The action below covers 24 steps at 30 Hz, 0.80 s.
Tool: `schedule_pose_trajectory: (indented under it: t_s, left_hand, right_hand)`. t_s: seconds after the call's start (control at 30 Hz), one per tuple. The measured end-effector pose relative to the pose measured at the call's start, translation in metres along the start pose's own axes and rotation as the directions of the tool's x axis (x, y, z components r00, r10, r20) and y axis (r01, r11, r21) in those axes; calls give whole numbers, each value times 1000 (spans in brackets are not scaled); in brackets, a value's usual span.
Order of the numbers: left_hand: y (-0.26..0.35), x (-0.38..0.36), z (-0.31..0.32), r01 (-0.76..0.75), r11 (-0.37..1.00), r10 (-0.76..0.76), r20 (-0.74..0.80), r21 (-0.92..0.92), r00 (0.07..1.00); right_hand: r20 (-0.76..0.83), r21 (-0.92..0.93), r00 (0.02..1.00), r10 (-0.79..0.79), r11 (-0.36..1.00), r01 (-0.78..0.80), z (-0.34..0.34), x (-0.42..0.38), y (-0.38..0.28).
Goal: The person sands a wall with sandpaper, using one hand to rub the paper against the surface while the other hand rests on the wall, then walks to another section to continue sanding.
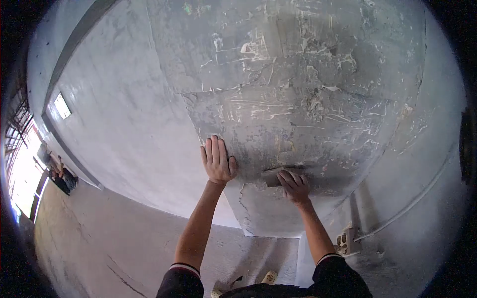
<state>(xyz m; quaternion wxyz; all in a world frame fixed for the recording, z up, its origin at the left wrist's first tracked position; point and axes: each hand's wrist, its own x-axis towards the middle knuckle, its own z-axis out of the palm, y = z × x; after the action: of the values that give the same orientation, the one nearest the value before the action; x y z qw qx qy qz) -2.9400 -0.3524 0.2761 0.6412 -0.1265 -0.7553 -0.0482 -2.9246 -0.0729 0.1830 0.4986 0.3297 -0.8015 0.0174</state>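
My left hand lies flat with its fingers spread on the wall, at the edge between the smooth pale surface and the rough grey patch. To its right, my right hand is wrapped round a flat grey block-like tool, whose face is against the lower part of the rough patch. Ridges, scrapes and whitish streaks cover the patch above both hands. The far side of the tool is hidden by my fingers.
A socket box with a cable is on the wall at lower right. My shoes show on the floor below. At far left, another person is near a bright opening.
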Motion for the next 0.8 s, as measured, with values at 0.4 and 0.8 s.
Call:
schedule_pose_trajectory:
  t_s: [0.4,0.8]
  left_hand:
    - [-4,-10,2,-64,998,64,-14,22,998]
    - [-6,-25,9,-62,996,61,-24,-58,998]
  right_hand:
    - [-86,70,991,98,993,-92,2,-3,-11]
    - [58,-104,984,167,982,-160,14,-31,-14]
